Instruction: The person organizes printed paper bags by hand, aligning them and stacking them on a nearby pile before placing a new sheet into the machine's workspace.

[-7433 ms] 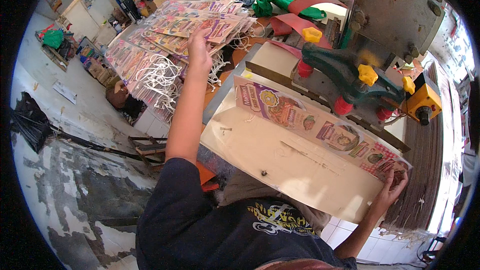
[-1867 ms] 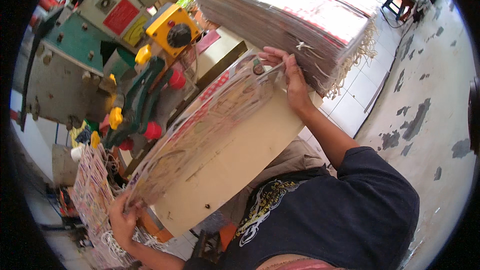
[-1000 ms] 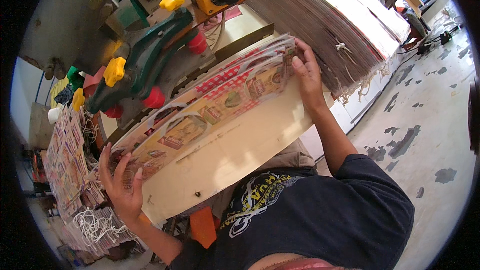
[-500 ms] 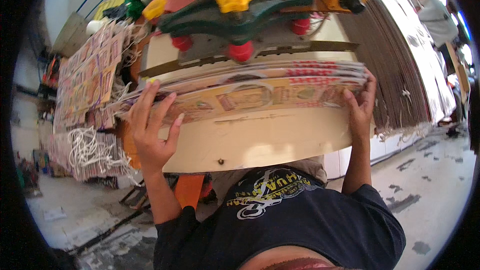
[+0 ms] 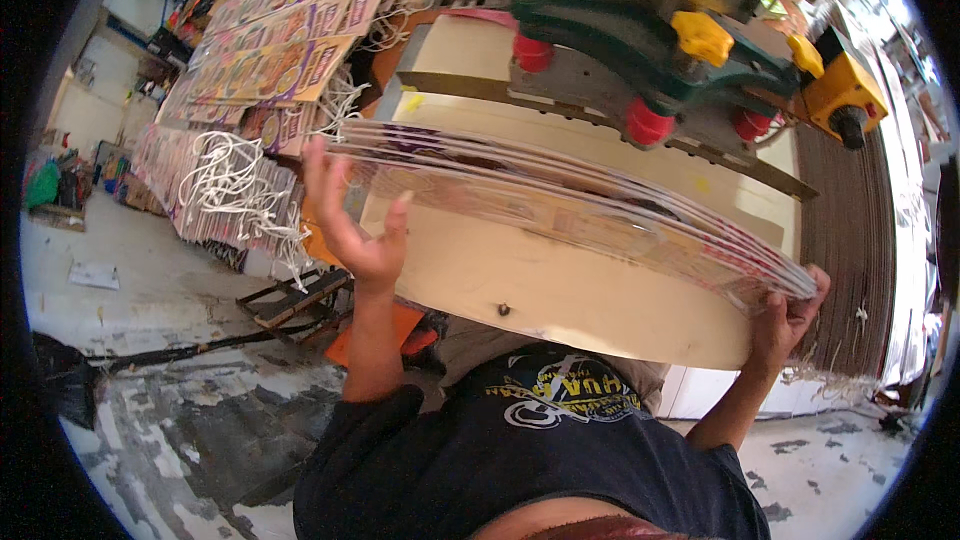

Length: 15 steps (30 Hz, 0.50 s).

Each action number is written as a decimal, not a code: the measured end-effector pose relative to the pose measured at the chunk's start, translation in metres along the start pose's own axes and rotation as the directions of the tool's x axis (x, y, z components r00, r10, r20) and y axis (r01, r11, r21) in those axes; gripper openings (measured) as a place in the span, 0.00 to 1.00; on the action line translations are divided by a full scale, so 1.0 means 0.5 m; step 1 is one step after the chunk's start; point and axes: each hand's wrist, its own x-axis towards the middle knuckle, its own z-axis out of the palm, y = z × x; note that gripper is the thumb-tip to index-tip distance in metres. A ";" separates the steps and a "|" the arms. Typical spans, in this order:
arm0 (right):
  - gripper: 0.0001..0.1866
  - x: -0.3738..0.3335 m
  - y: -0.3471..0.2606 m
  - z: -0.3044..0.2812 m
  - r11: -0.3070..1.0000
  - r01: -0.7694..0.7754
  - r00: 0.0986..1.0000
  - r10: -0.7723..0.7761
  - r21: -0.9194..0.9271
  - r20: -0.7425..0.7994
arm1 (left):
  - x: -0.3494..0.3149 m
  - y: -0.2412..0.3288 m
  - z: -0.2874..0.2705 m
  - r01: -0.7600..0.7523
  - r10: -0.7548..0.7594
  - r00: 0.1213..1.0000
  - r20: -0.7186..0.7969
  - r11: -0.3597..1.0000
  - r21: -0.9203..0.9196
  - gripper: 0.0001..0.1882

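A thin stack of long printed card sheets (image 5: 600,210) stands on edge over a cream work board (image 5: 560,290), slightly bowed and blurred by motion. At its right end my right hand (image 5: 785,315) grips the sheets, thumb on the near side and fingers round the end. My left hand (image 5: 360,230) is up at the left end with fingers stretched and thumb apart, its palm turned toward the edge. Whether its fingertips touch the sheets I cannot tell. Just beyond the stack is a machine with a dark green arm (image 5: 600,35), yellow knobs and red feet.
Printed pieces with white cords (image 5: 240,180) are piled at the left. A tall stack of brown-edged sheets (image 5: 850,230) stands at the right. A metal bar (image 5: 480,95) crosses the board. A yellow control box (image 5: 850,90) sits beside the machine arm.
My view has turned to the left. The stack now slants down toward its right end, held by my right hand. My left hand's fingers have lifted off the sheets' face to their left end.
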 end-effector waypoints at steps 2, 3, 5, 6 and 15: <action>0.33 0.004 0.020 -0.024 0.996 0.068 0.997 -0.067 -0.063 0.031 | -0.010 -0.008 -0.001 0.162 -0.174 0.974 -0.142 0.983 -0.089 0.39; 0.32 0.008 0.026 -0.032 0.989 0.108 0.994 -0.104 -0.097 0.045 | -0.016 -0.012 0.005 0.233 -0.261 0.942 -0.210 0.961 -0.148 0.39; 0.27 0.011 0.035 -0.033 0.982 0.165 0.983 -0.156 -0.094 0.096 | -0.031 -0.031 0.011 0.333 -0.385 0.902 -0.196 0.909 -0.251 0.40; 0.27 0.015 0.029 -0.028 0.982 0.169 0.982 -0.160 -0.089 0.097 | -0.035 -0.043 0.014 0.366 -0.436 0.883 -0.176 0.872 -0.324 0.40; 0.48 0.039 -0.038 0.060 0.999 0.027 0.990 -0.022 -0.031 0.141 | -0.032 -0.057 0.034 0.592 -0.575 0.757 0.310 0.403 -0.697 0.43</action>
